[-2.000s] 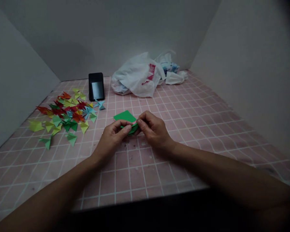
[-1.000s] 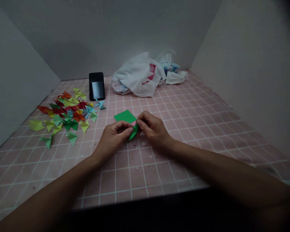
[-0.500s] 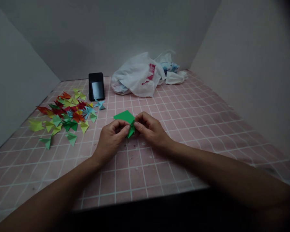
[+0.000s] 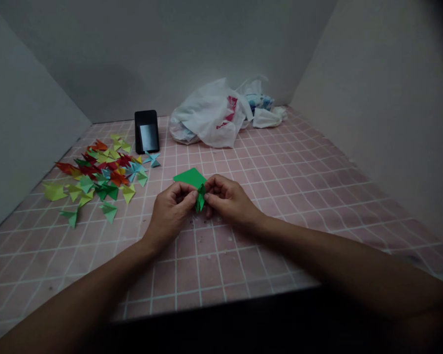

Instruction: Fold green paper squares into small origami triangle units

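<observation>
A small folded piece of green paper [image 4: 200, 198] is pinched between my two hands, its narrow creased points facing down toward me. My left hand [image 4: 172, 205] grips its left side with thumb and forefinger. On the opposite side, my right hand [image 4: 229, 199] has the paper's edge between thumb and fingers. Just behind the hands, a flat sheet of green paper [image 4: 190, 177] lies on the table, its near part hidden by my fingers.
Several folded paper cranes [image 4: 103, 172] in mixed colours are heaped at the left. A black phone [image 4: 146, 132] leans upright behind them. White plastic bags [image 4: 210, 113] lie against the back wall. A pink checked cloth [image 4: 280, 172] covers the table, with walls on three sides.
The folded green paper has turned more upright between my fingers and its points show more spread. My right hand has shifted slightly down; the cranes, phone and bags stay put.
</observation>
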Demonstrator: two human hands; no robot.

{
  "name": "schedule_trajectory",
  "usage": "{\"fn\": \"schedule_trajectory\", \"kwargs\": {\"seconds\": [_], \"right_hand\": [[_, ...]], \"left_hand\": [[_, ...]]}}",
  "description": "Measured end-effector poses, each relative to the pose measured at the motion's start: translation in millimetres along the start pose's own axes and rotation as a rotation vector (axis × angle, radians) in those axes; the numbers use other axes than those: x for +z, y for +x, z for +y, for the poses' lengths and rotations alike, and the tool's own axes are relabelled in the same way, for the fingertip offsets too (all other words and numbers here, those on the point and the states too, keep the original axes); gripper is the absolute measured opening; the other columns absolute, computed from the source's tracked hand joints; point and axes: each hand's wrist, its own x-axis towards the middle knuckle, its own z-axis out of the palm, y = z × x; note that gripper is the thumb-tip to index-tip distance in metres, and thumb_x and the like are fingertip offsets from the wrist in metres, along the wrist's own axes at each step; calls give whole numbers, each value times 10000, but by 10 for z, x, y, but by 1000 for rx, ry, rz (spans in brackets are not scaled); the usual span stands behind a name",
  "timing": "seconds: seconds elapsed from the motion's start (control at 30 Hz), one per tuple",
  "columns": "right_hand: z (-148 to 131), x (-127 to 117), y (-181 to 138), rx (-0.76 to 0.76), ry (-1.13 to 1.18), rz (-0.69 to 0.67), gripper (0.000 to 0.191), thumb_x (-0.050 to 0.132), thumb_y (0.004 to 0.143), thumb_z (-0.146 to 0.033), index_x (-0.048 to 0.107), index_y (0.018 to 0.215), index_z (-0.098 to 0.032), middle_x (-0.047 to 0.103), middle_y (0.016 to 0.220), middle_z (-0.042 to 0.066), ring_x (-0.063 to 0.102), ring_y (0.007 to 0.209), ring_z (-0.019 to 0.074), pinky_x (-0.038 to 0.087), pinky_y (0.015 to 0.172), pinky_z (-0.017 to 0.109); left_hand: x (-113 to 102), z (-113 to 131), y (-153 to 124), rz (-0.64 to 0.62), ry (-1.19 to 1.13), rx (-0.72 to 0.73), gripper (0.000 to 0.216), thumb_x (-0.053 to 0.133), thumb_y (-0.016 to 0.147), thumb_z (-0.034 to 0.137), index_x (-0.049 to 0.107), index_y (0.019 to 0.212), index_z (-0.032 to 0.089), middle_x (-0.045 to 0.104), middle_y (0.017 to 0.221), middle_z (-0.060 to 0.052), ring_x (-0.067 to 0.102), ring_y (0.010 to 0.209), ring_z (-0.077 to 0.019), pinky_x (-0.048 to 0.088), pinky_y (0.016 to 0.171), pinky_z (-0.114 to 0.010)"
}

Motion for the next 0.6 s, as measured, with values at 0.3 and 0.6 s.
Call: {"fn": "schedule_trajectory", "kwargs": {"seconds": [0.3, 0.6], "right_hand": [[-5, 23, -7, 23, 38, 35, 95, 605, 817, -146, 549, 861, -209, 575, 620, -72, 578, 464, 93, 442, 440, 219], [6, 20, -2, 14, 56, 6, 115, 609, 852, -171, 530, 924, -213, 587, 670, -76, 582, 470, 90, 479, 458, 228]], "left_hand": [[13, -2, -8, -5, -9, -5, 184, 732, 811, 356, 659, 807, 187, 641, 758, -2, 562, 671, -140, 443, 619, -264], [12, 4, 3, 8, 19, 27, 175, 719, 812, 348, 655, 802, 186, 645, 758, 1, 574, 679, -143, 449, 630, -264]]}}
